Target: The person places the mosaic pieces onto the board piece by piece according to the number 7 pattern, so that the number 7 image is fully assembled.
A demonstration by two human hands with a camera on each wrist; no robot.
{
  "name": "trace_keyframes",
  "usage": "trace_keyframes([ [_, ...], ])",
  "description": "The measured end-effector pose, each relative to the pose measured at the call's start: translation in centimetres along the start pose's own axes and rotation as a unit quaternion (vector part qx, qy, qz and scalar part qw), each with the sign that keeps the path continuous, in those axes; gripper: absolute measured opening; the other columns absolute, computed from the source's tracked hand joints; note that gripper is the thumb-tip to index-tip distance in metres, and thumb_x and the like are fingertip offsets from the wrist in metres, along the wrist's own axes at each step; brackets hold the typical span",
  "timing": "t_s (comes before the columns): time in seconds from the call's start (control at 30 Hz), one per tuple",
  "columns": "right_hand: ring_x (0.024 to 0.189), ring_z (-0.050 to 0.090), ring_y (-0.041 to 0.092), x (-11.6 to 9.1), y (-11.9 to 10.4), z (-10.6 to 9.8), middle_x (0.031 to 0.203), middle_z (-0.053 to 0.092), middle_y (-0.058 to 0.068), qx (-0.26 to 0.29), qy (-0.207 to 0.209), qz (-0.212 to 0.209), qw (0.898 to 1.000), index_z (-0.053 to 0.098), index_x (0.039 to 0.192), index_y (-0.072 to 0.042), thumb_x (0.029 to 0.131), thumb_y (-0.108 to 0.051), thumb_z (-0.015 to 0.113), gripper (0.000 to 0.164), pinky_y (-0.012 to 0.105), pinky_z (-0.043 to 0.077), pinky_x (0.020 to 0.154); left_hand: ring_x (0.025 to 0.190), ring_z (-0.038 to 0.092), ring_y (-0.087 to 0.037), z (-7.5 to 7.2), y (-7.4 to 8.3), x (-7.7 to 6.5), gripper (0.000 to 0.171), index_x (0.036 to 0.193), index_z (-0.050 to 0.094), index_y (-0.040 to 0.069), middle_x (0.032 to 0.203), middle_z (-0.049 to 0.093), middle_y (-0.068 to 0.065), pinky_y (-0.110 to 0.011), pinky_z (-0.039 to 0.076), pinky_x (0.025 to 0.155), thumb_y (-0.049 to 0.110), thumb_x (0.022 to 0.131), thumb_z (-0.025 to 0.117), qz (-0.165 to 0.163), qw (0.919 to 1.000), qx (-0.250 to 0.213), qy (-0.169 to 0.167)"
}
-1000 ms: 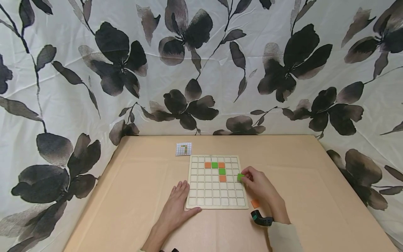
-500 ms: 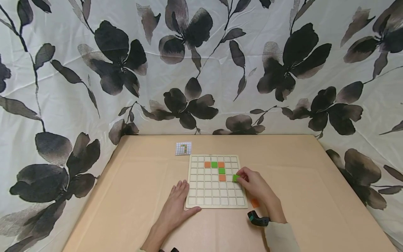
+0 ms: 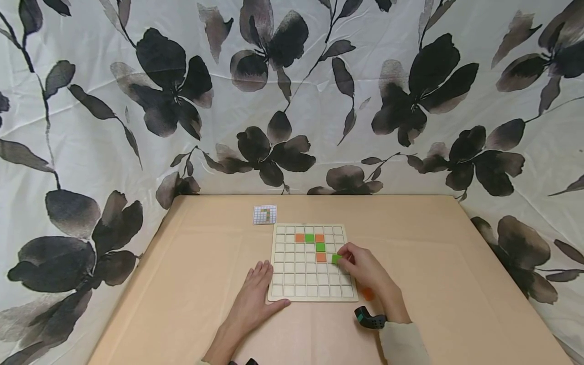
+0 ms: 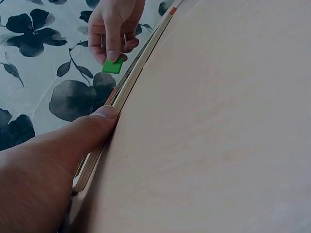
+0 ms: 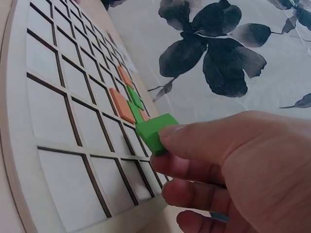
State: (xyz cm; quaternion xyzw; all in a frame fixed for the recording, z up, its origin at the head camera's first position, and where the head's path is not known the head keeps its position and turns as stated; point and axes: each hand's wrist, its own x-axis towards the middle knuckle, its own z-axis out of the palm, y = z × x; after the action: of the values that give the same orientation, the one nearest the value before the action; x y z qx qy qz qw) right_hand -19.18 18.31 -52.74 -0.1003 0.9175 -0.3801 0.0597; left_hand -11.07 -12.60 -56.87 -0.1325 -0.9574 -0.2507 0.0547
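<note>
A pale wooden grid board (image 3: 289, 291) lies on the table, with orange and green square tiles set in several of its cells. One orange tile (image 3: 299, 238) sits at the left end of the upper row of tiles. Between thumb and fingers my right hand (image 3: 368, 266) pinches a green tile (image 5: 154, 132), held above the board's right side. In the left wrist view that tile shows raised over the board's surface. My left hand (image 3: 253, 294) rests at the board's left edge, fingers extended, its thumb (image 4: 104, 112) touching the near edge.
A small pattern card (image 3: 264, 215) with a printed grid lies behind the board's upper left corner. An orange tile (image 3: 367, 293) is on the table beneath the right wrist. Behind the table (image 3: 456, 284) hangs a flower-patterned cloth (image 3: 347, 45).
My right hand has moved left with the green tile, from the board's right edge to over its right-hand cells. The left hand stays in place.
</note>
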Motion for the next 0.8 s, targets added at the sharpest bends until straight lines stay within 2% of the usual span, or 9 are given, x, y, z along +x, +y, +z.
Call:
trace_keyframes([
  [0.8,0.078,0.056,0.01,0.2,-1.1,1.8,0.085,0.064,-0.007,-0.021,-0.003,0.002,1.0,0.069,0.103,-0.017,0.093,-0.018,0.071,0.01,0.019,0.051,0.068,0.151,0.031,-0.036,0.0,0.0,0.0,0.101,0.148,0.043,-0.005,0.158,0.039,-0.02,-0.049,0.023,0.128,0.066,0.081,0.07,0.004,1.0,0.0,0.002],
])
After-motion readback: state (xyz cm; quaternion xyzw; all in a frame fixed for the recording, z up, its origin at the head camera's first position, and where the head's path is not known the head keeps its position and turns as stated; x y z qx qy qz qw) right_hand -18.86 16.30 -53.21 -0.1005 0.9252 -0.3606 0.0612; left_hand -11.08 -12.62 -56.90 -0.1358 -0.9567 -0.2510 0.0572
